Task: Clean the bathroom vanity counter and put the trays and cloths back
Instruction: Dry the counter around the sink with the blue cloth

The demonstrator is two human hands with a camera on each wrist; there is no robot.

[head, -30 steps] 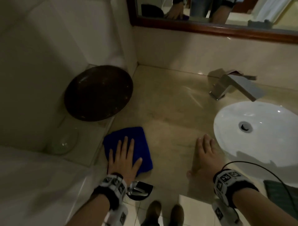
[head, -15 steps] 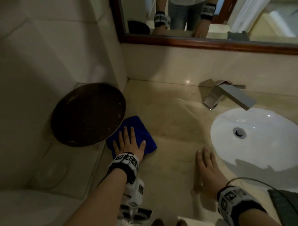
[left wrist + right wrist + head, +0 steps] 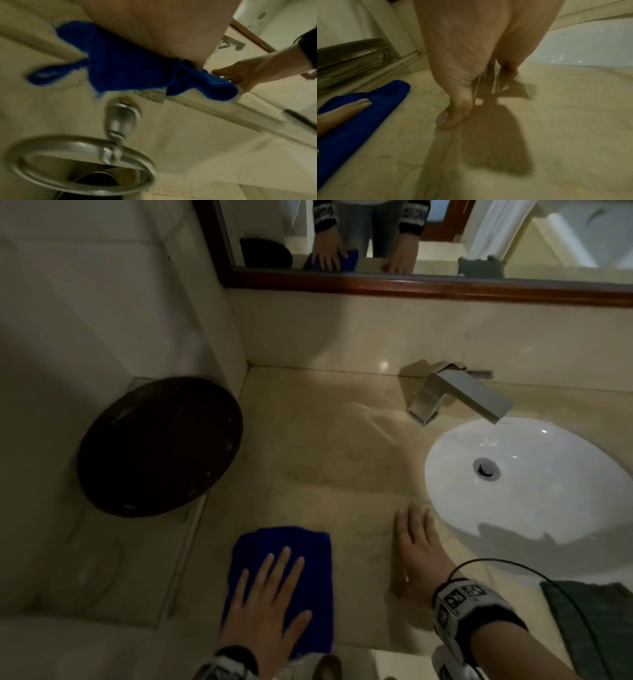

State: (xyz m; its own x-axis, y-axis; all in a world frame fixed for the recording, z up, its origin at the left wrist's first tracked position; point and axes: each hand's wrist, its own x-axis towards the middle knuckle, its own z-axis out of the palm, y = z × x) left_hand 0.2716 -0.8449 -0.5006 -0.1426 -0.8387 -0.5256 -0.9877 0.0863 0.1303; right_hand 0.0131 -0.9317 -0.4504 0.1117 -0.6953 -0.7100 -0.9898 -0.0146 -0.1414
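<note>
Wiping is the step I judge to be in hand: my left hand lies flat with fingers spread on the blue cloth, pressing it to the bench rather than gripping it. Taking the basin as landmark, the cloth sits well to its left, at the front edge of the bench, with its near end hanging just over that edge, as the left wrist view shows. My right hand is flat too, fingers straight, holding nothing, planted on the bench just beside the basin's front-left rim, between cloth and basin. The cloth is folded into an oblong whose long axis runs front to back, away from me toward the mirror; my left fingers point along that axis. The bare stretch of bench lies beyond the cloth, toward the mirror and toward the tap behind the basin, so I reckon the next stroke is a push forward or a sweep right, and the left hand, already on the cloth, is the one to make it. The dark round tray rests on a lower ledge farther left of the basin, apart from the cloth; I judge it not yet put back.
</note>
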